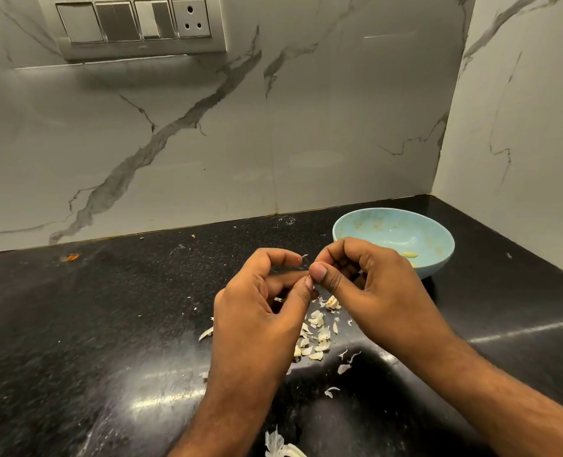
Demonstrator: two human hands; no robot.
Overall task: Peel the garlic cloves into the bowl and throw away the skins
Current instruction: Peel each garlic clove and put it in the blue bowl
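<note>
Loose skins [316, 334] lie low at centre, while above them a mostly hidden clove is pinched between left hand [260, 301] and right hand [366, 285]; peeling is best done over them, bowl [438, 258] just right.

No writing, label, brand, number or sign can be read anywhere in the head view. The silver-grey rectangular switch panel [135, 26] on the white marble-veined wall [306, 127] bears no legible marking, though small print there might be too fine to make out at this sharpness.
</note>
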